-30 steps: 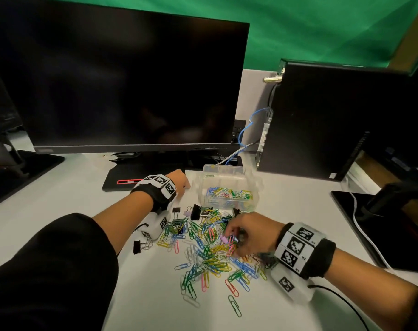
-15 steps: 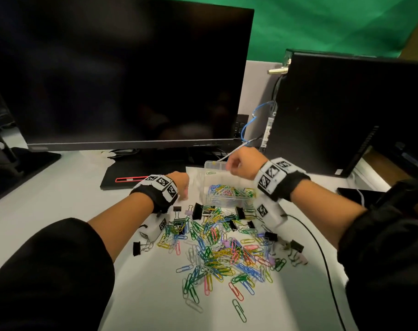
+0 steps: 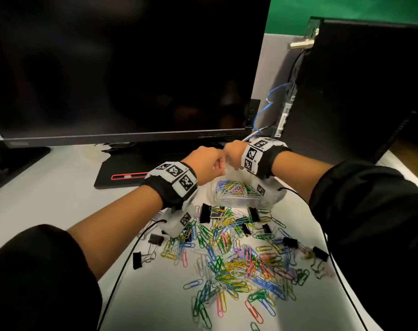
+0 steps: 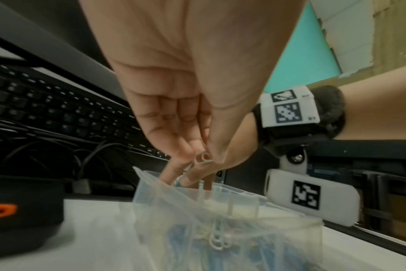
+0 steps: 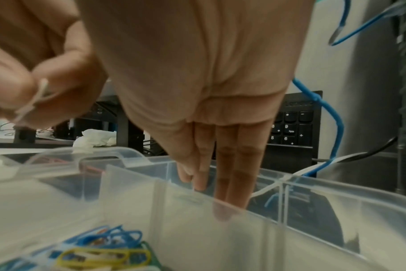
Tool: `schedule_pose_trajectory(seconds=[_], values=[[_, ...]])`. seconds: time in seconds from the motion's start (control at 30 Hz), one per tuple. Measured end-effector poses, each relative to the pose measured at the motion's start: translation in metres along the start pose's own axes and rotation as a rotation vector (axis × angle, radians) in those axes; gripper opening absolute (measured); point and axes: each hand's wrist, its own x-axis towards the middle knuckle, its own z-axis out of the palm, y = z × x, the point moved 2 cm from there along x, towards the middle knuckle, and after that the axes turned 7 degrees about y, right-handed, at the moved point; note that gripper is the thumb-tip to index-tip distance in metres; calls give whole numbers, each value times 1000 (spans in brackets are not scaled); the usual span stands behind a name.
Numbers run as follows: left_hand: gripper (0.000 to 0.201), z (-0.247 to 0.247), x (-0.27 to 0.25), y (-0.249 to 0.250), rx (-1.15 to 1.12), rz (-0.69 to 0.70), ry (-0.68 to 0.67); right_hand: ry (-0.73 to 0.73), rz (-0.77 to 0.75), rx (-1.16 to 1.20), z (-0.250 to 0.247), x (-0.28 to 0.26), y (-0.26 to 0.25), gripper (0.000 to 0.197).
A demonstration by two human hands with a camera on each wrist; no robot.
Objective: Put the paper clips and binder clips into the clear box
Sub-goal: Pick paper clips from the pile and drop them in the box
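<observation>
Both hands meet over the clear box (image 3: pixel 236 199), which stands on the white desk (image 3: pixel 60 194) just behind the scattered pile and already holds a heap of coloured paper clips in its near compartment. The left hand (image 3: pixel 206 164) pinches white paper clips (image 4: pixel 203 159) between thumb and curled fingers above the box's left rim — two or three, though blur makes the count uncertain. The right hand (image 3: pixel 234 151) points its straight fingers (image 5: pixel 232 183) down into a far compartment of the box, holding nothing that shows. On the desk in front lie the loose paper clips (image 3: pixel 232 266), far too many and too tangled to count exactly — several dozen in green, yellow, blue, pink, red and white. Among them sit the black binder clips (image 3: pixel 205 212); about nine can be made out. Behind stand one dark monitor (image 3: pixel 122 68) and one black computer case (image 3: pixel 360 91).
</observation>
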Motion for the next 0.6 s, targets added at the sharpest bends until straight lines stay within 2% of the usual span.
schedule_pose_trajectory(seconds=[0.03,0.13,0.2,0.33,0.5,0.6], values=[[9,4,3,4,13,11,-24,-25,-6,-41,-1,2,-2,13],[22,18,9,9,73,15,-129,-120,-33,-152,1,5,-8,16],[25,23,10,7,73,4,-173,-131,-70,-166,3,9,-7,15],[28,21,3,-3,95,19,-189,-137,-111,-122,9,14,0,36],[36,26,-11,1,184,77,-252,-31,-115,-20,7,6,6,33],[38,26,-21,5,198,77,-279,108,-114,52,-5,-19,16,27]])
